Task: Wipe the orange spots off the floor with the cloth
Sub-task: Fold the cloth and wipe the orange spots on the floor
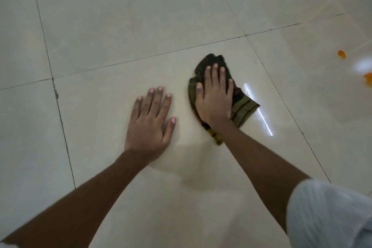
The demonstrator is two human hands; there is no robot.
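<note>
The floor (120,16) is lying pale and glossy all around, big cream tiles meeting in thin dark grout lines, and nothing is standing between the person's hands and the stains. A bright streak of reflected light (259,110) is running along the tile just right of the cloth. At the lower right, a pale ribbed sleeve (330,215) is filling the corner and running out of view. 2 orange spots are showing far off to the right, well apart from the cloth: 1 spot (341,54) is sitting whole on the tile, while the other spot (368,79) is being cut off by the right edge, so its full size is hard to judge. A blurry white glare between them is hiding a patch of tile. The cloth (243,108) is lying near the middle of the tile in front of the person, crumpled, dark green to black with yellow-green stripes, and much of it is hidden beneath the right hand (214,98). That hand is pressing flat on it, fingers stretched out and together, not gripping. The left hand (150,125) is resting palm down on bare tile just left of the cloth, fingers slightly spread, holding nothing.
</note>
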